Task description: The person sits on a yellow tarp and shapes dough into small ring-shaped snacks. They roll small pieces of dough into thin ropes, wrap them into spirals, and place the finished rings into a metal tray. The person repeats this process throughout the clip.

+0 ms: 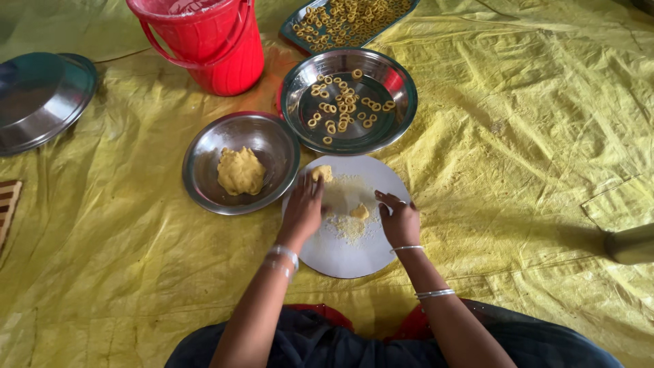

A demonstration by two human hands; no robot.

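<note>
A round white board (340, 255) lies on the yellow sheet in front of me, dusted with yellow crumbs. My left hand (302, 210) rests palm down on its left side, fingers near a small dough lump (322, 172) at the board's far edge. My right hand (400, 219) sits on the board's right side, fingers curled beside a small dough piece (360, 212). Whether it pinches dough I cannot tell. A steel bowl (204, 160) to the left holds a yellow dough ball (240, 171).
A steel plate (395, 82) beyond the board carries several small dough rings. A tray (293, 31) of more rings lies at the far edge. A red bucket (218, 44) stands at the back left, a steel lid (41, 99) at the far left.
</note>
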